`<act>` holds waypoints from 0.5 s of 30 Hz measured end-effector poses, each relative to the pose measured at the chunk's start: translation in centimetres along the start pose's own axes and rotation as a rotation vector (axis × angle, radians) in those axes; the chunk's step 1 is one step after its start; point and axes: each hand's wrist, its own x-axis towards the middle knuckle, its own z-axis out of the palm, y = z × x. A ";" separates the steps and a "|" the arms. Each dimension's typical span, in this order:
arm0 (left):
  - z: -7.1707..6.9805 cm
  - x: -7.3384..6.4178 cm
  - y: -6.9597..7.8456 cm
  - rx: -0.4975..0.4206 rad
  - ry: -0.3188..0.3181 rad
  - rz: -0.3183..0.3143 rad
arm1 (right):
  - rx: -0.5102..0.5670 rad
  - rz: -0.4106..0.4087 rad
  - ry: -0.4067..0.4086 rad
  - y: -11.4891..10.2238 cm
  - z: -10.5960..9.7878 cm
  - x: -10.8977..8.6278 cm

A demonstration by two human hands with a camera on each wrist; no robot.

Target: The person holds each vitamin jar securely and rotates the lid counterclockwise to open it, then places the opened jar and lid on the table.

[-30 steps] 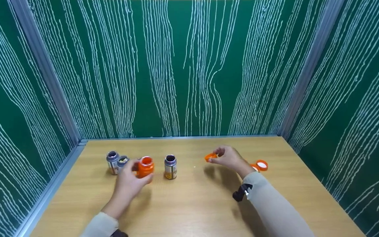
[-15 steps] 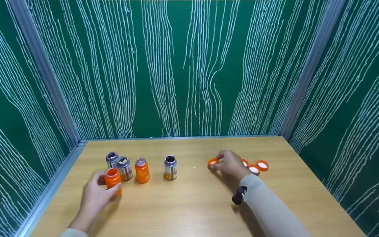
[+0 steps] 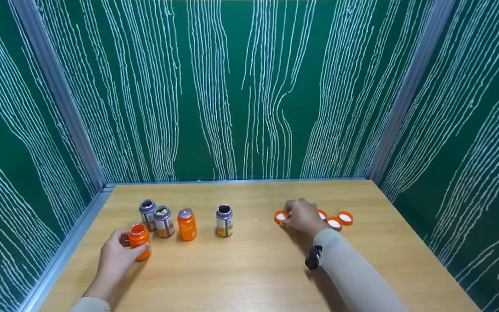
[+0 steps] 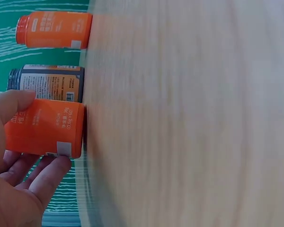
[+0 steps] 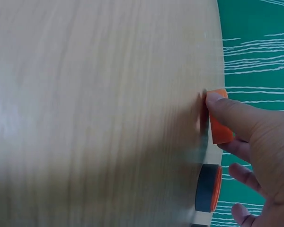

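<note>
My left hand [image 3: 113, 258] grips an open orange bottle [image 3: 139, 243] at the left of the table. In the left wrist view, the thumb lies on one side of this upright bottle, with the fingers on the other. My right hand [image 3: 305, 218] pinches an orange cap [image 3: 280, 216] at the tabletop, its white inside facing up. The right wrist view has the thumb on the cap's [image 5: 219, 118] edge; the other fingers are partly hidden behind it.
Two grey open bottles, one [image 3: 164, 223] in front of the other [image 3: 147, 212], stand behind the held bottle. Rightward are an orange bottle [image 3: 187, 225] and a third grey bottle [image 3: 225, 222]. Several upturned caps [image 3: 345, 218] lie beside my right hand. Green panels [image 3: 241, 108] surround the table.
My left hand has carried the orange bottle left and nearer to me, down onto the table. My right hand has lowered the orange cap to the tabletop.
</note>
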 end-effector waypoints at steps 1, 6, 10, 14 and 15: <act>0.0 0.0 -0.1 0.000 -0.006 0.001 | -0.014 -0.007 -0.003 0.0 0.1 0.0; -0.1 0.0 -0.3 0.006 -0.025 0.013 | -0.049 -0.027 -0.004 0.1 0.4 -0.1; -0.4 -0.1 -0.2 0.009 -0.033 0.029 | -0.078 -0.057 0.003 -0.2 0.2 -0.2; -1.1 -0.2 0.2 0.004 -0.042 -0.025 | -0.041 -0.040 -0.011 -0.6 -0.3 -0.3; -1.4 -0.3 0.4 0.006 -0.035 -0.041 | -0.022 -0.032 -0.018 -0.6 -0.4 -0.4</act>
